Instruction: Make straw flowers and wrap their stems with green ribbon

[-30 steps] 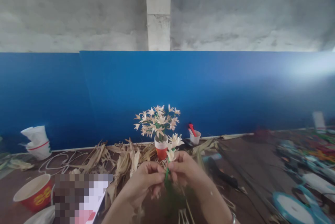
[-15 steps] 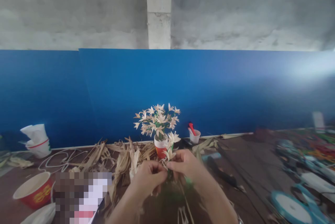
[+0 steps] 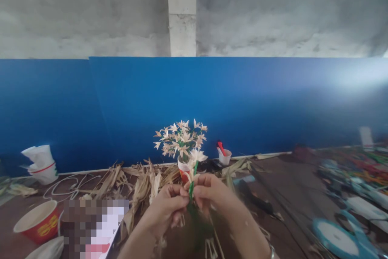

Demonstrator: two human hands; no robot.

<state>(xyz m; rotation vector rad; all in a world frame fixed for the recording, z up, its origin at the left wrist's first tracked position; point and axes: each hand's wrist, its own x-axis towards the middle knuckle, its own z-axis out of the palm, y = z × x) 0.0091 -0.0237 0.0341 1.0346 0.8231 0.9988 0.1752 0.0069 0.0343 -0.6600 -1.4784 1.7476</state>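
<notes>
A handmade pale flower [image 3: 197, 156] stands upright on a green-wrapped stem [image 3: 192, 186] between my two hands. The fingertips of my left hand [image 3: 169, 206] pinch the stem from the left. From the other side my right hand [image 3: 214, 192] closes on it, slightly higher up. A curved pale strip [image 3: 188, 174] sticks out beside the stem, near the right fingers. Behind them, a bunch of similar pale flowers [image 3: 182, 137] stands in a red and white paper cup [image 3: 183, 167].
Dried husks [image 3: 141, 188] lie along the blue panel [image 3: 157, 101]. On the left are a red paper bowl [image 3: 38, 222], a white cup [image 3: 44, 172] and a white cable [image 3: 65, 188]. Right: a small cup [image 3: 224, 157], a dark tool [image 3: 257, 200] and a ribbon roll [image 3: 335, 238].
The held flower has turned more upright, and its green stem now shows between my fingers. Both hands have shifted slightly; the view has moved a little.
</notes>
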